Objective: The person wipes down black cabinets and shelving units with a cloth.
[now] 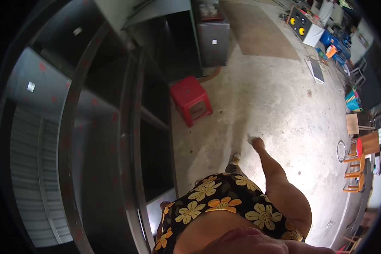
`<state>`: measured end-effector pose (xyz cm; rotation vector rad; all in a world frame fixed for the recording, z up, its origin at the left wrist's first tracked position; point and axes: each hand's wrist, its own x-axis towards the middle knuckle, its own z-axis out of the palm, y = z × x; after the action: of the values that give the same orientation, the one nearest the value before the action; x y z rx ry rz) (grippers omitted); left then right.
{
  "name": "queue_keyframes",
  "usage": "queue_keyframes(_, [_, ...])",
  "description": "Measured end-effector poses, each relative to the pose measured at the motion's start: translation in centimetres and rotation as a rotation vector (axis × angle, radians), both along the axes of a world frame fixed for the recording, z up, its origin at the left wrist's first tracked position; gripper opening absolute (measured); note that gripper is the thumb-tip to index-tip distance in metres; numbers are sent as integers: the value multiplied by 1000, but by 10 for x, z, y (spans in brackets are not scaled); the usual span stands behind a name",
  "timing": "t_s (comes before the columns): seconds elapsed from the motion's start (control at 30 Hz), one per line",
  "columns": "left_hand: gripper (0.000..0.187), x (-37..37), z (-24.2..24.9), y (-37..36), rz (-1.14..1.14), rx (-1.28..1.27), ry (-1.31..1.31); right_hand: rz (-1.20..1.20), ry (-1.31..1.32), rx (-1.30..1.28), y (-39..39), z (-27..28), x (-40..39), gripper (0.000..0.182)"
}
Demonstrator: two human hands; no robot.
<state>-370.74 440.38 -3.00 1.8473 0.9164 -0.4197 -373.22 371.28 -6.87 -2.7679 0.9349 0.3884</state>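
Note:
My right arm hangs down and forward, with my right hand (258, 144) low over the concrete floor (279, 106). Its fingers look closed around a small greyish item (251, 139), too blurred to name. My left hand does not show; only a bit of arm appears between the flowered top (224, 203) and the dark cabinet beside me. One foot (236, 156) shows below the top.
Tall dark cabinet frames (131, 127) stand close on the left. A red plastic stool (189, 91) is ahead, near a grey cabinet (213, 42). A speaker box (305, 27), a blue machine (336, 46) and wooden chairs (354, 173) line the right side.

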Motion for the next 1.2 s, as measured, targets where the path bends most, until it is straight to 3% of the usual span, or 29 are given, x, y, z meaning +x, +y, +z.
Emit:
queue_keyframes(0.03, [18, 15, 0, -19, -44, 7, 4, -372, 67, 296, -18, 24, -26, 41])
queue_keyframes(0.07, [18, 33, 0, -41, -94, 9, 7, -157, 103, 145, -25, 68, -68, 53])
queue_keyframes(0.1, [18, 48, 0, -64, -135, 12, 7, -55, 150, 50, -61, 12, -119, 56])
queue_keyframes(0.17, [19, 80, 1, -116, -229, 9, 5, -496, 276, 261, -67, 41, -178, 60])
queue_keyframes(0.23, [19, 105, -2, -174, -347, 5, 10, -962, 213, 326, -68, 33, -230, 69])
queue_keyframes(0.3, [19, 130, -3, -238, -462, -13, 4, -1030, 121, 264, -74, 29, -260, 73])
queue_keyframes(0.4, [19, 152, 2, -323, -612, -24, 16, -1278, -107, 492, -104, 36, -255, 65])
queue_keyframes(0.5, [19, 175, 7, -392, -733, -16, 52, -1313, -123, 462, -161, 31, -207, 64])
queue_keyframes(0.57, [19, 193, 7, -419, -795, 23, 104, -1257, -176, 509, -190, 91, -148, 52])
queue_keyframes(0.63, [19, 212, 8, -434, -852, 82, 170, -1272, -376, 487, -239, 37, -128, 36])
queue_keyframes(0.67, [19, 222, 7, -438, -862, 115, 211, -1105, -319, 424, -263, 33, -111, 22])
queue_keyframes(0.77, [19, 256, 2, -448, -869, 217, 361, -838, -360, 243, -316, 52, -60, 19])
queue_keyframes(0.9, [19, 312, -10, -484, -915, 315, 524, -1121, -350, 358, -372, 95, -14, 18])
queue_keyframes(0.97, [19, 350, -16, -525, -1047, 349, 527, -1043, -108, 303, -427, 14, -48, 20])
queue_keyframes(1.03, [19, 400, -29, -582, -1369, 421, 412, -1073, -230, 282, -433, 88, -30, 29])
queue_keyframes(1.07, [19, 430, -33, -620, -1727, 530, 189, -823, -149, -31, -452, 68, -46, 34])
queue_keyframes(1.1, [19, 457, -35, -661, -2041, 704, -115, -705, -61, -176, -456, 50, -58, 38])
queue_keyframes(1.13, [19, 482, -32, -705, -2186, 845, -397, -595, 26, -335, -461, 33, -70, 42])
queue_keyframes(1.2, [19, 521, -21, -798, -2122, 853, -617, -658, 204, -369, -469, 57, -56, 47])
